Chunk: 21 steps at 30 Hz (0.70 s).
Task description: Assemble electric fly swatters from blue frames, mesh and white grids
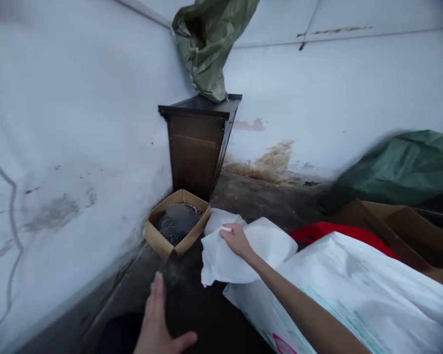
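Observation:
My right hand (238,239) is closed on a crumpled white plastic sheet or bag (221,263), whose loose edge hangs down toward the dark floor. Low in the view, my left hand (158,322) is held with fingers stretched up and thumb out to the side, nothing in it. Beyond it stands an open cardboard box (166,243) with a dark, partly grey bundle with thin pale strands (179,223) inside; I cannot make out its kind. Under my right forearm lies a large white sack (358,280) with green print.
A dark brown cabinet (195,150) stands in the corner, with a green sack (206,64) on top. To the right are a red item (328,231), cardboard (402,236) and a green cover (409,164). A cable (14,216) runs down the left wall.

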Available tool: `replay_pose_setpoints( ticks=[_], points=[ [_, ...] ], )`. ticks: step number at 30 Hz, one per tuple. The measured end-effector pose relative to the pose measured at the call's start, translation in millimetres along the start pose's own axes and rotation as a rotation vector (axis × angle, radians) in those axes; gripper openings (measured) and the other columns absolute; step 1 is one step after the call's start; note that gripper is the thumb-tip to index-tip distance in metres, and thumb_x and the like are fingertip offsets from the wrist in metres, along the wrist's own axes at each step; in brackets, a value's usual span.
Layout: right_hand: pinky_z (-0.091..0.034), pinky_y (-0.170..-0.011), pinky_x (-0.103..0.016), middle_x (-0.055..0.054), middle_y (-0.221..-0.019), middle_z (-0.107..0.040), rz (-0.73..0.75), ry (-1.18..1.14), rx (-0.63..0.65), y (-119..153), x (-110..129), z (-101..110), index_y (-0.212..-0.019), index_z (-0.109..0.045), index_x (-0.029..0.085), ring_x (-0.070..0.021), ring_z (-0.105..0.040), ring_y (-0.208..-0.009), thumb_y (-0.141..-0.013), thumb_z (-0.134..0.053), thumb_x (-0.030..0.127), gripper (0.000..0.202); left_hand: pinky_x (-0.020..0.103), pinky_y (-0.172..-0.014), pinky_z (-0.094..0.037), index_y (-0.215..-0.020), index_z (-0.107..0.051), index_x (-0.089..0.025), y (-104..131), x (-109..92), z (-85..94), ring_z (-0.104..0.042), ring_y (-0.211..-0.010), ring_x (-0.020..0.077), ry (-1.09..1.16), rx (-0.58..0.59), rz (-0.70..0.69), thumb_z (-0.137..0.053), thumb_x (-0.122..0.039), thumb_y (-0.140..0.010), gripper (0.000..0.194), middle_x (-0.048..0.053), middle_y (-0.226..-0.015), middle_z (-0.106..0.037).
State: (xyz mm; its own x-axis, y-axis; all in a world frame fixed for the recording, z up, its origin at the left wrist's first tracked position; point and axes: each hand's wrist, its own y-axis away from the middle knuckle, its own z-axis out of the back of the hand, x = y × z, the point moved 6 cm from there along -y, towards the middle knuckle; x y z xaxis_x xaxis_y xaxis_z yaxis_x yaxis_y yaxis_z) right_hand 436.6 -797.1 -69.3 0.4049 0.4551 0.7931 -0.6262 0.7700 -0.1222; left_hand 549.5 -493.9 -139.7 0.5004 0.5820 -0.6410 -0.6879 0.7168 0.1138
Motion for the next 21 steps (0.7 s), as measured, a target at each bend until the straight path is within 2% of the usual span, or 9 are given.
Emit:
replay_pose_setpoints(
  ticks=[2, 4, 6, 9, 11, 13, 15, 18, 21],
  points=[
    [-0.025, -0.054, -0.027, 0.004, -0.049, -0.025, 0.024, -0.041, 0.071, 46.6, 31.1, -6.1, -0.049, -0.026, 0.024, -0.0132, -0.033, -0.054, -0.064, -0.044, 0.033, 0.025, 0.05, -0.123, -0.018, -0.162, -0.001, -0.014, 14.7, -27.0, -26.3, -0.01, -0.154, 0.0392, 0.067, 0.186, -0.002, -0.086, -0.046, -0.053, 0.141, 0.017, -0.167, -0.014],
    [-0.023, -0.053, -0.027, 0.005, -0.048, -0.023, 0.042, -0.081, 0.17, 93.2, 57.7, -15.8, -0.048, -0.025, 0.024, -0.0123, -0.031, -0.053, -0.062, -0.047, 0.03, 0.027, 0.055, -0.122, -0.003, -0.161, 0.0, -0.01, 32.1, -48.8, -47.6, 0.005, -0.154, 0.0405, 0.101, 0.335, 0.031, -0.089, -0.045, -0.046, 0.15, 0.019, -0.168, -0.002],
    [-0.022, -0.052, -0.027, 0.006, -0.047, -0.022, 0.025, -0.173, 0.239, 132.6, 76.8, -25.5, -0.047, -0.026, 0.023, -0.0114, -0.029, -0.052, -0.059, -0.05, 0.027, 0.027, 0.054, -0.122, -0.008, -0.158, -0.025, -0.012, 53.3, -63.9, -59.9, -0.011, -0.152, 0.0431, 0.254, 0.429, 0.032, -0.092, -0.036, -0.041, 0.137, 0.022, -0.163, -0.024],
    [-0.024, -0.053, -0.026, 0.006, -0.049, -0.026, -0.047, -0.326, 0.248, 166.3, 89.7, -37.4, -0.049, -0.032, 0.023, -0.0115, -0.031, -0.055, -0.058, -0.052, 0.028, 0.023, 0.043, -0.109, -0.038, -0.126, -0.066, -0.016, 87.4, -60.5, -55.3, -0.057, -0.125, 0.0374, 0.526, 0.4, 0.048, -0.083, -0.038, -0.06, 0.071, 0.017, -0.128, -0.067],
    [-0.027, -0.054, -0.024, 0.006, -0.053, -0.031, -0.087, -0.385, 0.25, 172.8, 92.8, -50.1, -0.053, -0.035, 0.022, -0.0116, -0.033, -0.057, -0.06, -0.05, 0.031, 0.018, 0.038, -0.089, -0.05, -0.098, -0.073, -0.015, 107.4, -40.9, -38.2, -0.068, -0.099, 0.0325, 0.616, 0.309, 0.109, -0.072, -0.051, -0.073, 0.043, 0.013, -0.099, -0.075],
    [-0.031, -0.055, -0.023, 0.006, -0.056, -0.038, -0.123, -0.447, 0.294, 172.3, 98.3, -73.8, -0.059, -0.04, 0.022, -0.0115, -0.039, -0.058, -0.062, -0.051, 0.033, 0.016, 0.034, -0.068, -0.051, -0.074, -0.068, -0.014, 121.6, -16.3, -10.5, -0.067, -0.075, 0.0286, 0.706, 0.194, 0.198, -0.066, -0.065, -0.074, 0.051, 0.01, -0.071, -0.07],
    [-0.038, -0.057, -0.023, 0.006, -0.06, -0.046, -0.151, -0.502, 0.38, 170.4, 111.0, -110.1, -0.066, -0.046, 0.022, -0.0122, -0.046, -0.06, -0.065, -0.053, 0.035, 0.016, 0.03, -0.053, -0.045, -0.064, -0.061, -0.015, 129.6, 7.4, 26.6, -0.061, -0.058, 0.0234, 0.805, 0.061, 0.29, -0.064, -0.077, -0.07, 0.062, 0.007, -0.055, -0.061],
    [-0.045, -0.063, -0.024, 0.003, -0.067, -0.056, -0.15, -0.546, 0.534, 170.9, 145.4, -177.4, -0.074, -0.052, 0.02, -0.0137, -0.055, -0.066, -0.071, -0.056, 0.035, 0.015, 0.027, -0.054, -0.046, -0.069, -0.063, -0.013, 136.9, 34.8, 91.1, -0.061, -0.059, 0.0203, 0.954, -0.17, 0.352, -0.069, -0.076, -0.067, 0.063, 0.006, -0.059, -0.064],
    [-0.045, -0.065, -0.025, 0.004, -0.069, -0.056, -0.084, -0.539, 0.643, 176.4, 191.7, -238.1, -0.075, -0.054, 0.019, -0.0118, -0.054, -0.065, -0.079, -0.06, 0.031, 0.014, 0.027, -0.055, -0.047, -0.073, -0.067, -0.011, 156.2, 55.2, 146.2, -0.063, -0.058, 0.0204, 1.082, -0.383, 0.371, -0.081, -0.062, -0.063, 0.054, 0.007, -0.062, -0.067]
  ],
)
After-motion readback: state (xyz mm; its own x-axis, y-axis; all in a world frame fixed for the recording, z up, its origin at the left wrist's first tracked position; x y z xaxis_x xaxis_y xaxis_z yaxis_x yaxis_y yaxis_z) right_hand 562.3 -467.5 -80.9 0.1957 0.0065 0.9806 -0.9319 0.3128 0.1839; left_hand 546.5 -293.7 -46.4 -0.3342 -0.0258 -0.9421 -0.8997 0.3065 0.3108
